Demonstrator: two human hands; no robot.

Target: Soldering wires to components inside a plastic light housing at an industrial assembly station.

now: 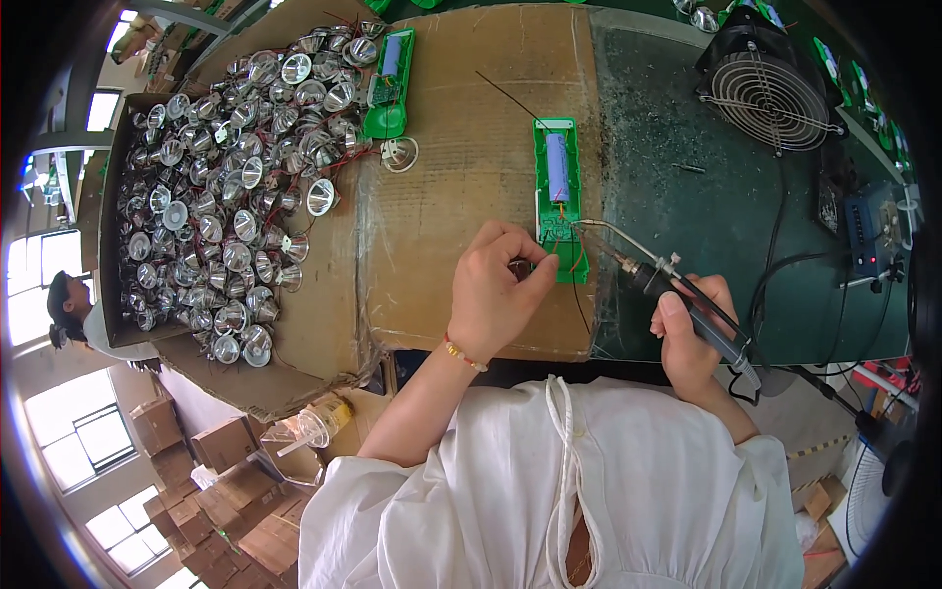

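Note:
A green plastic housing lies lengthwise on the cardboard, holding a purple battery cell and, at its near end, a small green circuit board with thin wires. My right hand is closed round a soldering iron; its tip and a thin metal guide tube reach the board's right side. At the housing's lower left, my left hand has its fingers curled together by the board. Something dark and rounded shows within those fingers, too hidden to name.
A cardboard box heaped with silver reflector cups stands on the left. Another green housing and a loose reflector lie beside it. At right are a black fan, a blue soldering station and cables. Another person is far left.

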